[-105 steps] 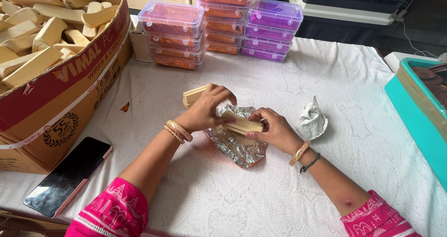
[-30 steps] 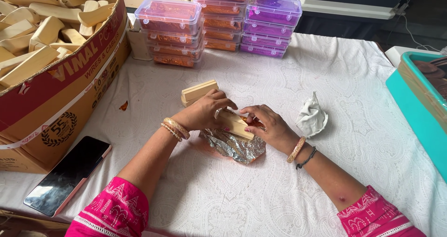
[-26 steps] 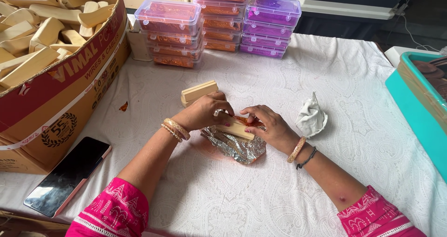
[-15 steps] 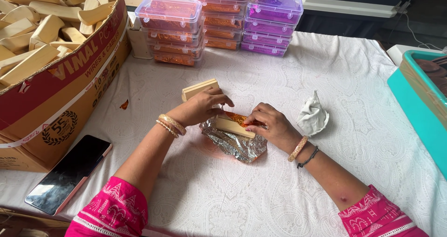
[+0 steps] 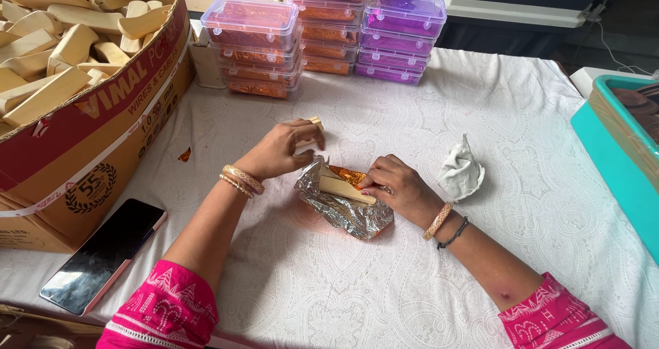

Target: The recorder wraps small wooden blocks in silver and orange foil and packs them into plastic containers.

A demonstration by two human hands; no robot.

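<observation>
**Wooden block on foil sheet, two hands at work**

Item 1. Left hand [image 5: 281, 148]: set on the white tablecloth [image 5: 384, 280], fingers curled loosely over a second wooden block [image 5: 312, 126], of which only the far end is seen past the fingertips. The block is covered and touched by the hand; a firm grip cannot be confirmed. Bangles are worn at the wrist.

Item 2. Right hand [image 5: 398, 188]: fingers bent and drawn together, fingertips pressed onto the wooden block [image 5: 341, 185] at its right end, where an orange foil edge is seen. The hand is nearly closed, pinching block and foil together. A bangle and a dark thread are worn at the wrist.

Item 3. Wooden block: pale, long, laid at a slant on the foil sheet [image 5: 347, 215], in the middle of the table between both hands.

Item 4. Foil sheet: silver, crumpled, orange on the inner face, spread under the block and raised at the left side.

Item 5. Surroundings: a crumpled white cloth [image 5: 461, 173] is placed just right of the right hand. A cardboard box [image 5: 82, 143] filled with wooden blocks is stood at the left. A phone [image 5: 103, 253] is laid beside it. Stacked plastic containers [image 5: 329, 30] of orange and purple foil are ranged at the far edge.
</observation>
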